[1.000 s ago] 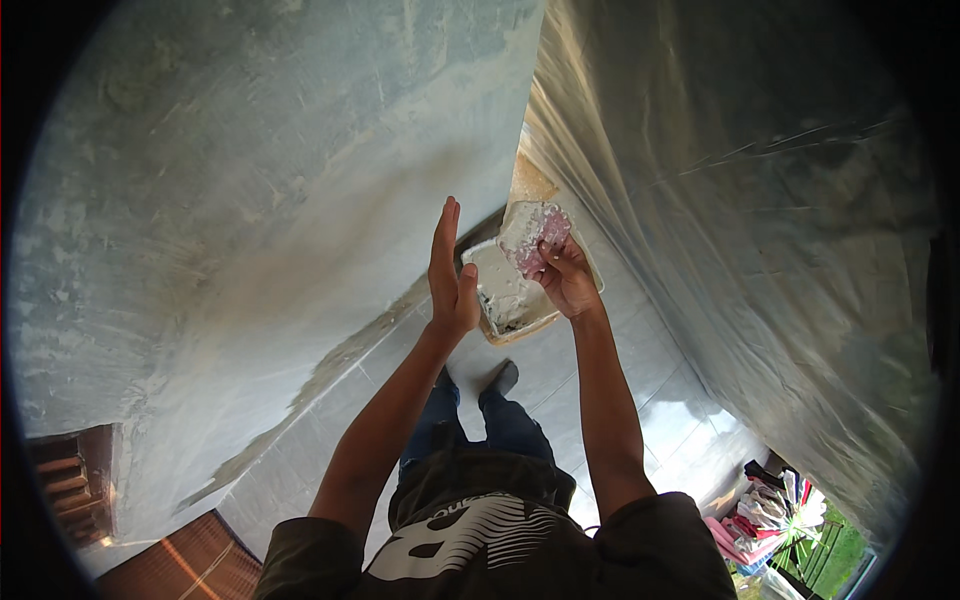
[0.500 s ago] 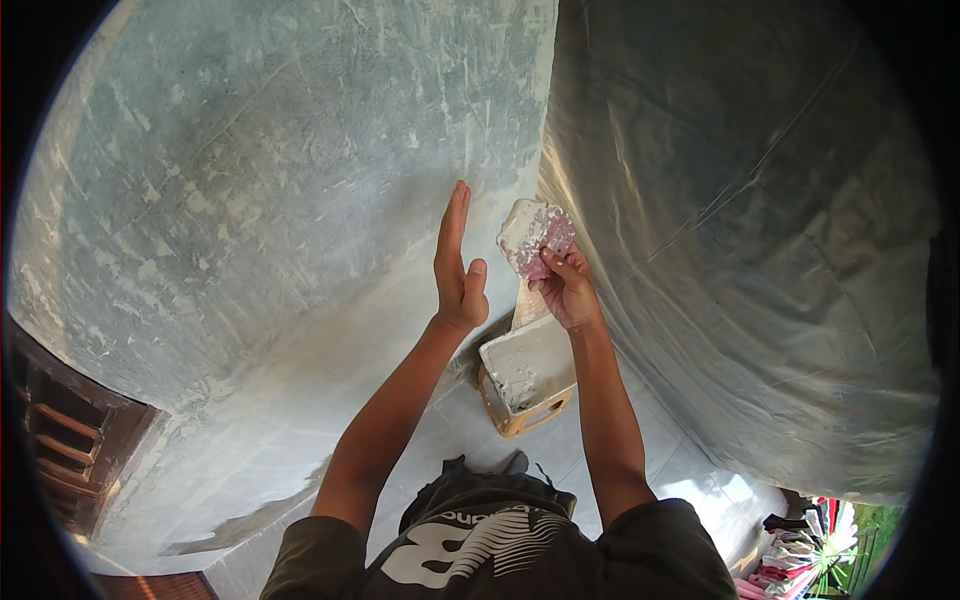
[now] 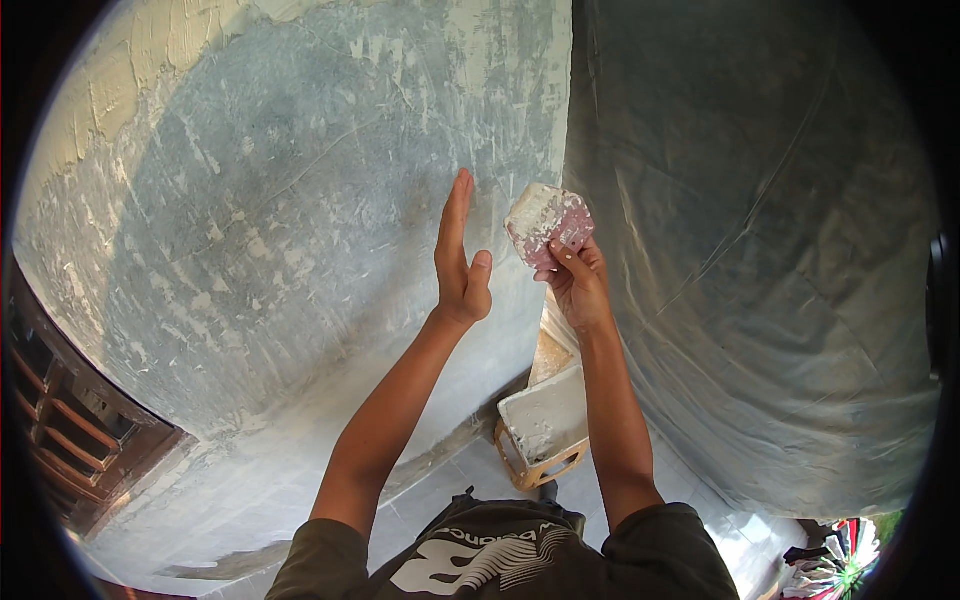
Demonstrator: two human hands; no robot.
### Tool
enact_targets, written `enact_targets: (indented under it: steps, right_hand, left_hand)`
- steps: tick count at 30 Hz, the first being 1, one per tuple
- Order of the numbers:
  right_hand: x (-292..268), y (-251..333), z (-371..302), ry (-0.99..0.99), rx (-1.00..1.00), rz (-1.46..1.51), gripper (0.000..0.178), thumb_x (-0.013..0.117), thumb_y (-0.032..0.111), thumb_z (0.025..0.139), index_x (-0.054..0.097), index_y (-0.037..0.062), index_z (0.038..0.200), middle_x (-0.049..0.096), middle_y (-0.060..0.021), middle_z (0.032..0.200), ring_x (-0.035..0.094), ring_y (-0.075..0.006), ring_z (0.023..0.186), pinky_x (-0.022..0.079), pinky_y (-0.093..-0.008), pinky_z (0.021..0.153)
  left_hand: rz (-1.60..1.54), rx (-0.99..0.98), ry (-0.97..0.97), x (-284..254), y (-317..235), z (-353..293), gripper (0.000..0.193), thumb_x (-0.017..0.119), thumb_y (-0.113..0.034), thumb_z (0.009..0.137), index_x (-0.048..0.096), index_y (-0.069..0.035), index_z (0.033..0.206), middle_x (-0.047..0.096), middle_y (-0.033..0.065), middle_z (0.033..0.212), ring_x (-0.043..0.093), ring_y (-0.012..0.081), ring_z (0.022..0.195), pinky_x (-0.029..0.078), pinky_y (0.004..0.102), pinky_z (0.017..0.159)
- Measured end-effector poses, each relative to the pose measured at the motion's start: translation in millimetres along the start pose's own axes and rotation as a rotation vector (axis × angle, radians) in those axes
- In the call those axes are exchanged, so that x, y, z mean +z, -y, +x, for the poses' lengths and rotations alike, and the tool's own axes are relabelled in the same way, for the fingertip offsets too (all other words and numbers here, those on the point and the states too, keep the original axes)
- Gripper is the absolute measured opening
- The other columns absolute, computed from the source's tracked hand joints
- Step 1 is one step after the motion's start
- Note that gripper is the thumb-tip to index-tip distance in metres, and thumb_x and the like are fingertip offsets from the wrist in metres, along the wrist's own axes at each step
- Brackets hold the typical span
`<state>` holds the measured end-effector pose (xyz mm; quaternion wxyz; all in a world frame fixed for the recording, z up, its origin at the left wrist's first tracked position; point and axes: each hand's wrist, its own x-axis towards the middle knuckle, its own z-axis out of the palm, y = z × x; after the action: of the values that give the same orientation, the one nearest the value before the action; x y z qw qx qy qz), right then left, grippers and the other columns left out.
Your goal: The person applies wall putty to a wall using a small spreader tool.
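Note:
My right hand [image 3: 578, 282] grips a flat pink putty scraper [image 3: 566, 222] by its lower edge, thumb on the near face. White putty is smeared over much of the scraper, mostly at its upper left. To the left of it, my left hand [image 3: 462, 255] is raised with straight fingers and the thumb apart, holding nothing. Behind that hand is a grey wall [image 3: 300, 200] with patchy pale putty; whether the hand touches it I cannot tell. Below my right hand, a pale rectangular tub [image 3: 535, 415] with putty residue rests on a yellowish stool [image 3: 520, 465], partly hidden by my right forearm.
A dark plastic sheet [image 3: 740, 230] hangs along the right side, beside the wall's edge. At lower left is a brown wooden louvred frame [image 3: 75, 430]. Colourful hanging cloths [image 3: 835, 560] are at lower right, beyond the tiled floor [image 3: 455, 480].
The view has shifted, showing more of the upper wall, and the tub appears lower. My right hand with the scraper is slightly higher and farther right; my left hand keeps its pose.

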<state>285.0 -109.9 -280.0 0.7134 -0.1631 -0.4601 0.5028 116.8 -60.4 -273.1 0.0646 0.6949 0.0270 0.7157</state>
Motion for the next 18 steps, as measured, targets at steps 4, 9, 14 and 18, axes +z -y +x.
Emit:
enact_targets:
  steps: [4, 9, 14, 18]
  right_hand:
    - [-5.0, 0.3, 26.9, 0.059, -0.021, 0.039, 0.024, 0.06, 0.003, 0.097, 0.059, 0.0008, 0.121, 0.07, -0.0108, 0.104, 0.073, -0.0172, 0.084, 0.065, -0.0307, 0.064]
    - [8.0, 21.1, 73.2, 0.115, -0.079, -0.096, 0.023, 0.062, 0.004, 0.097, 0.061, 0.0019, 0.12, 0.071, -0.0107, 0.106, 0.073, -0.0177, 0.087, 0.066, -0.0333, 0.069]
    - [31.0, 44.5, 128.1, 0.183, -0.298, -0.287, 0.026, 0.067, 0.008, 0.096, 0.065, 0.0001, 0.121, 0.071, -0.0074, 0.108, 0.069, -0.0133, 0.091, 0.06, -0.0313, 0.078]
    - [53.6, 60.8, 176.6, 0.209, -0.599, -0.431, 0.022, 0.068, 0.01, 0.098, 0.067, -0.0024, 0.116, 0.071, -0.0071, 0.108, 0.067, -0.012, 0.093, 0.055, -0.0278, 0.082]
  left_hand:
    - [0.053, 0.03, -0.005, -1.5, 17.6, 14.1, 0.079, 0.044, -0.042, 0.1, 0.02, 0.006, 0.158, 0.027, 0.0285, 0.162, 0.028, 0.0407, 0.151, 0.022, 0.0502, 0.123]
    - [0.147, 0.092, -0.006, -7.9, 23.9, 55.3, 0.078, 0.046, -0.041, 0.1, 0.021, 0.006, 0.158, 0.028, 0.0284, 0.161, 0.028, 0.0404, 0.151, 0.022, 0.0498, 0.123]
    - [0.277, 0.207, -0.009, -20.6, 33.3, 105.0, 0.077, 0.046, -0.038, 0.1, 0.021, 0.007, 0.157, 0.029, 0.0285, 0.161, 0.029, 0.0403, 0.15, 0.023, 0.049, 0.122]
    - [0.438, 0.292, 0.018, -32.3, 34.2, 141.2, 0.075, 0.048, -0.035, 0.099, 0.022, 0.007, 0.157, 0.03, 0.0291, 0.16, 0.03, 0.0411, 0.15, 0.024, 0.0486, 0.122]
